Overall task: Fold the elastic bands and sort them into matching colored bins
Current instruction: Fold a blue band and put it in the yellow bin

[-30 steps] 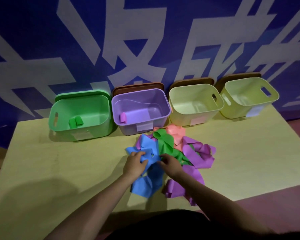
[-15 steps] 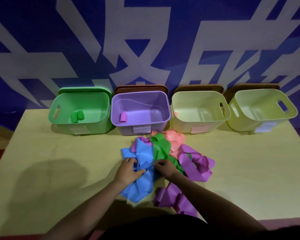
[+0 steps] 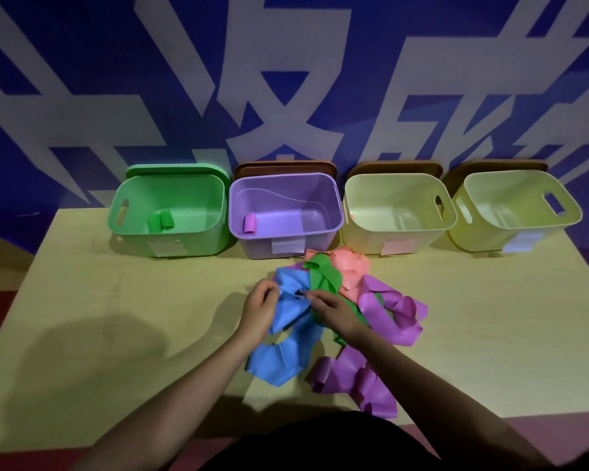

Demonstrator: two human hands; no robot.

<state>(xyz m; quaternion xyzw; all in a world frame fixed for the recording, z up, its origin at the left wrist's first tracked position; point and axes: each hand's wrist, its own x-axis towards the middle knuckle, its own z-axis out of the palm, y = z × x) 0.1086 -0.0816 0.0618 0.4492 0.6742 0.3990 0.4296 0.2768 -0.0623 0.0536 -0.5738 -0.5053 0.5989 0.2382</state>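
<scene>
A tangled pile of elastic bands lies mid-table: a blue band (image 3: 288, 334), a green band (image 3: 323, 277), a pink band (image 3: 351, 270) and purple bands (image 3: 395, 317). My left hand (image 3: 261, 307) and my right hand (image 3: 334, 309) both pinch the bunched blue band near its top. Along the wall stand a green bin (image 3: 170, 239) with two rolled green bands (image 3: 161, 222), a purple bin (image 3: 286, 237) with one rolled purple band (image 3: 250, 224), and two cream bins (image 3: 398, 232) (image 3: 510, 229).
The yellow table (image 3: 116, 317) has its front edge close to my body. A further purple band (image 3: 354, 379) lies near that edge. Lids lean behind the bins against the blue patterned wall (image 3: 286, 79).
The view has tilted so the bins sit level. Both hands stayed on the blue band, gathering it more tightly between them.
</scene>
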